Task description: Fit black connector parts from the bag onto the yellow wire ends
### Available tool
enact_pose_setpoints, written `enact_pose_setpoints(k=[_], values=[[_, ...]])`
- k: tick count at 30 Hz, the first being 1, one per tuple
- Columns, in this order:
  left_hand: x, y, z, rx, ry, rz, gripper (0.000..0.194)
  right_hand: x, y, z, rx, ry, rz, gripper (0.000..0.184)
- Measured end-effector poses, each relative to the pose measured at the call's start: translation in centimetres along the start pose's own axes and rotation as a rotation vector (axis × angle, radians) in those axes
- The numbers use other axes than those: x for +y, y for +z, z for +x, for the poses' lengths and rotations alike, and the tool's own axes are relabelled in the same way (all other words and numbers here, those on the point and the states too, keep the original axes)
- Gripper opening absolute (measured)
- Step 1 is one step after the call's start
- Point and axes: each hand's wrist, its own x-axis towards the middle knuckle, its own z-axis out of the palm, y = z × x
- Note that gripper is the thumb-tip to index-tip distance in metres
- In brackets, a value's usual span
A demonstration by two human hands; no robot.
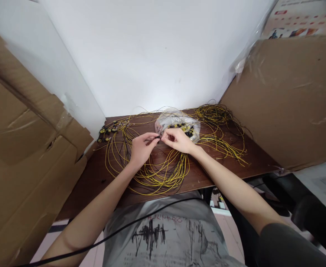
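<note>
My left hand pinches a small black part between thumb and fingertips. Close beside it, my right hand is closed in a pinch at the same part's other end; what its fingertips grip is too small to tell. Thin yellow and black wires lie in loose loops below and around both hands. Just behind the right hand, a clear plastic bag lies open with several black and yellow pieces inside.
Black and yellow connectors sit at the wooden table's back left. A tangled wire bundle lies at the back right. Cardboard stands on the left, a cardboard box on the right, and a white wall behind.
</note>
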Motion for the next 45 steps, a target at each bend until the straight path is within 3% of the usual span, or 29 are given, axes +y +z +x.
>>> enact_pose_setpoints(k=[9,33,40,45], values=[[-0.1,-0.02,0.02,-0.001,0.033,0.065,0.021,-0.27,0.0,0.01,0.034,0.053,0.106,0.017],[0.04,0.01,-0.13,-0.025,0.072,0.097,0.018,0.02,0.45,-0.12,-0.041,0.041,0.107,0.009],[0.1,-0.04,-0.09,-0.034,0.096,0.116,0.018,-0.07,0.31,0.02,0.025,0.094,0.078,0.016],[0.22,0.0,-0.12,-0.026,0.088,0.118,0.017,-0.04,0.36,0.01,0.005,0.067,0.046,0.016]])
